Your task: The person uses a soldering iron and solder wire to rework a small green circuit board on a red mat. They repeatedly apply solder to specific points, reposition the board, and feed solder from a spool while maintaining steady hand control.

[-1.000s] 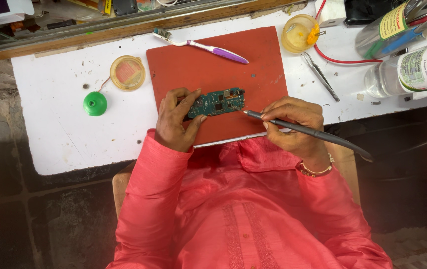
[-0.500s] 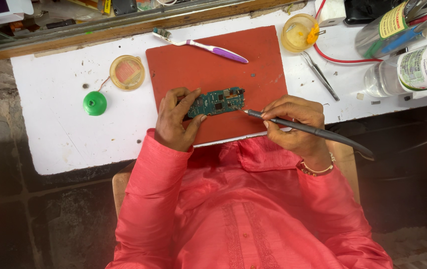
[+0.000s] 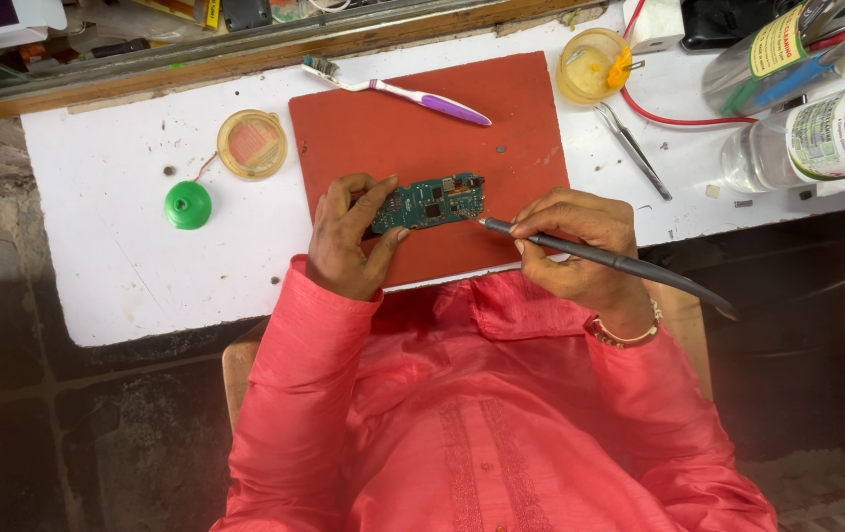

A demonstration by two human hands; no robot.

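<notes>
A small green circuit board (image 3: 429, 203) lies on a red mat (image 3: 412, 118) on the white worktable. My left hand (image 3: 348, 236) grips the board's left end between fingers and thumb. My right hand (image 3: 575, 241) holds a dark pen-shaped soldering iron (image 3: 619, 263) like a pencil, its tip touching the board's right edge. The iron's cable end runs off to the right past my wrist, which wears a bracelet.
A toothbrush (image 3: 398, 91) lies at the mat's top. A round tin (image 3: 252, 144) and green cap (image 3: 188, 205) sit left of the mat. Right of it are a yellow cup (image 3: 592, 67), tweezers (image 3: 633, 150), a red wire (image 3: 669, 120) and clear bottles (image 3: 816, 133).
The soldering iron's tip has shifted slightly along the board's right edge. Both hands otherwise stay where they were.
</notes>
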